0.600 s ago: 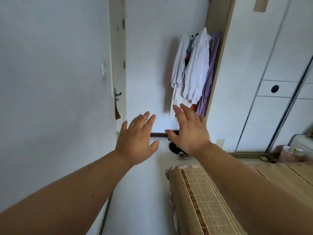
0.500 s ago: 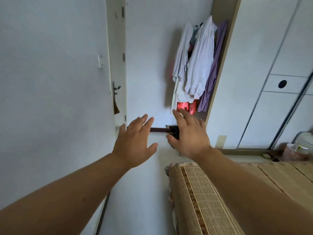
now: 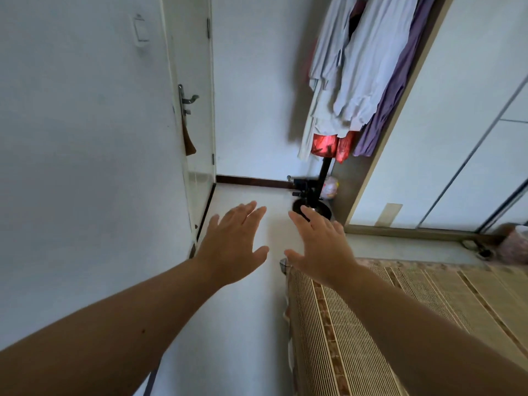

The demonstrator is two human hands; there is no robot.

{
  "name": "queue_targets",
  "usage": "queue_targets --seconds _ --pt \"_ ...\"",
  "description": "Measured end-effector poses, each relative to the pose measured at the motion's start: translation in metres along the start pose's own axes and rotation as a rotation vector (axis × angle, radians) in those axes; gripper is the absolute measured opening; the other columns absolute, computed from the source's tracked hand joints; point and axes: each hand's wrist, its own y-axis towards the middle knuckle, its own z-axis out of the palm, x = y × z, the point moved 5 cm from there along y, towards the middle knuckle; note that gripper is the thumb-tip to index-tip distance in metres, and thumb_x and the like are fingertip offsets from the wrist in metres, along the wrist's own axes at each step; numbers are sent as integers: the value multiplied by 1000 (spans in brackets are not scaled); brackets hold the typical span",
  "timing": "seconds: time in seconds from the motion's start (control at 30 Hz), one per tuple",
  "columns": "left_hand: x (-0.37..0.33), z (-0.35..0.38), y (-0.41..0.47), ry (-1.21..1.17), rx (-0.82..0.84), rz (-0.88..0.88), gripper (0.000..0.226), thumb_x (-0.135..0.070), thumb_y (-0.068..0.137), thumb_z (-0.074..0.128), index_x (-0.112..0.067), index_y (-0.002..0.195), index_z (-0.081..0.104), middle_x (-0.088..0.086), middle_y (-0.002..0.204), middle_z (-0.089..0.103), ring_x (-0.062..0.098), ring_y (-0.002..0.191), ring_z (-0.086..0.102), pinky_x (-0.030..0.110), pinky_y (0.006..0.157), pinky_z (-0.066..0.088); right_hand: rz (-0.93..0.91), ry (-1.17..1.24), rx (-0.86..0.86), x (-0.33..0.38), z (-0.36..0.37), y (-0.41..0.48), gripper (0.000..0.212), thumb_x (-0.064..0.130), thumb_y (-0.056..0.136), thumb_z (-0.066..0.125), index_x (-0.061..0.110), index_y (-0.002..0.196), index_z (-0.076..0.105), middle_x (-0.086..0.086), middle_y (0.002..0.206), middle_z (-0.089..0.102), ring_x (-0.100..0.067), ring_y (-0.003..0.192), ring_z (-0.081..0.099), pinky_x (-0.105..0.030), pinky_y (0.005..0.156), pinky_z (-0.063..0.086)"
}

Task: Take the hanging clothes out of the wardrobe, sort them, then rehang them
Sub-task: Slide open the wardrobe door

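left grip (image 3: 231, 247): fingers spread, empty, over floor (image 3: 243, 338) | right grip (image 3: 323, 247): fingers spread, empty, over bed (image 3: 371, 324) corner | clothes (image 3: 360, 67): hanging on stand (image 3: 323, 172), far right, just left of wardrobe (image 3: 457, 110), well apart from both grips

Found no legible text, label, brand, number or sign anywhere in view, neither on the hanging clothes (image 3: 368, 67), the wardrobe (image 3: 457, 110), the wall switch (image 3: 140, 30), the door (image 3: 194, 52) nor the woven mat (image 3: 400, 324).
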Motion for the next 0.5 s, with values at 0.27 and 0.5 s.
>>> queue_targets --seconds 0.27,0.5 --pt "73 25 132 -15 4 34 73 -53 91 46 -28 150 11 -4 159 10 18 146 10 49 116 14 67 22 18 -11 38 133 75 53 87 51 34 148 12 1 158 11 -21 144 15 -51 117 14" --pt "130 27 249 -29 37 87 71 -50 91 48 -27 149 15 -4 158 15 16 145 15 48 116 17 185 49 14 -30 46 239 72 52 89 49 33 148 12 2 158 10 -22 144 17 -48 117 14"
